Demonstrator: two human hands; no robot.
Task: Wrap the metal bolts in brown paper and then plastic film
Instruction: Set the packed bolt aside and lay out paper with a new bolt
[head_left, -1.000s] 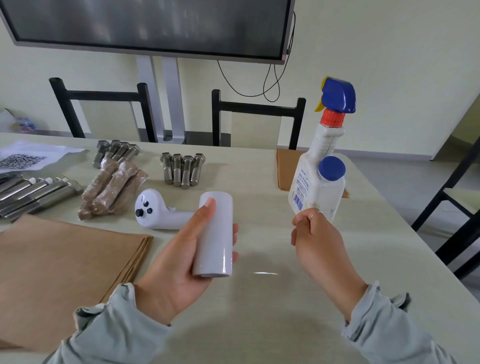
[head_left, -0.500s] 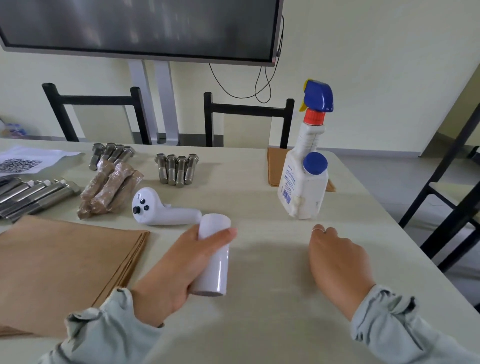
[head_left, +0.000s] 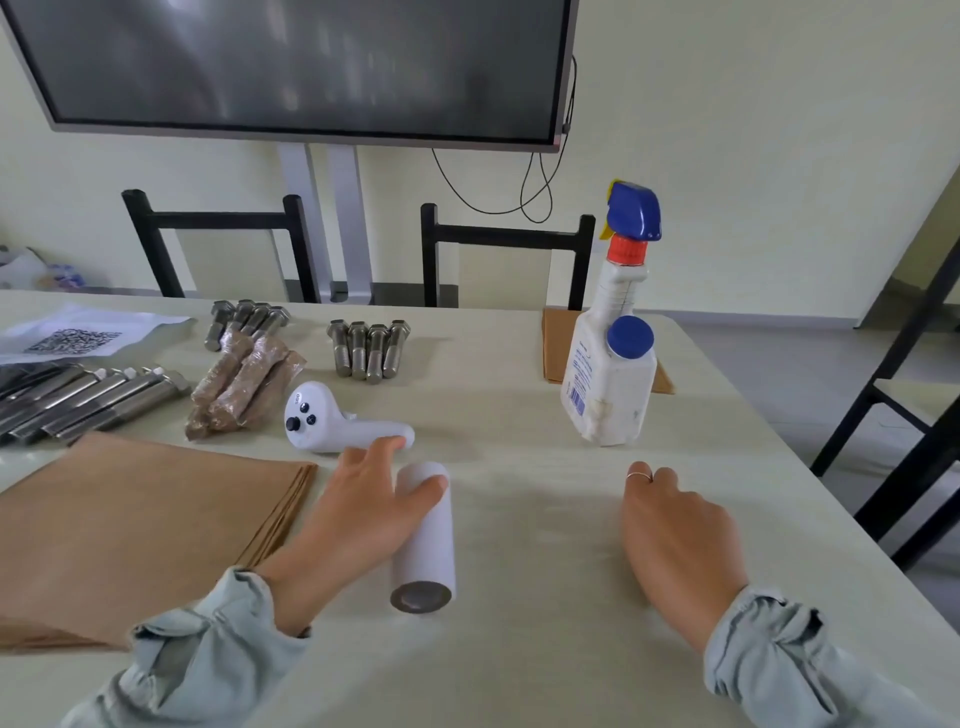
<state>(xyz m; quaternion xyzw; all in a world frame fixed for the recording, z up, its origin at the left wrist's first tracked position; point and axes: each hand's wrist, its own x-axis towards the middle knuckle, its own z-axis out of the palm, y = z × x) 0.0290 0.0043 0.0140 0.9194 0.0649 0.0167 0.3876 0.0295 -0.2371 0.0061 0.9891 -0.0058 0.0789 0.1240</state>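
Both arms wore loose pale grey-green sleeves, gathered and rumpled at the cuffs: the left sleeve (head_left: 192, 660) and the right sleeve (head_left: 795, 660). A thin silver ring (head_left: 639, 475) circled one of the right hand's (head_left: 675, 535) fingers.

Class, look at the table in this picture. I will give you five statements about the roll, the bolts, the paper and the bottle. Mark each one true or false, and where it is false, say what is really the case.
1. The white roll lies on its side on the table. True.
2. The left hand rests on the spray bottle. False: it holds the roll; the bottle stands apart, untouched.
3. The stack of brown paper lies left of the roll. True.
4. All the bolts are bare metal. False: a few wrapped bolts lie near four bare bolts.
5. The right hand holds a bolt. False: it rests on the table, holding nothing.
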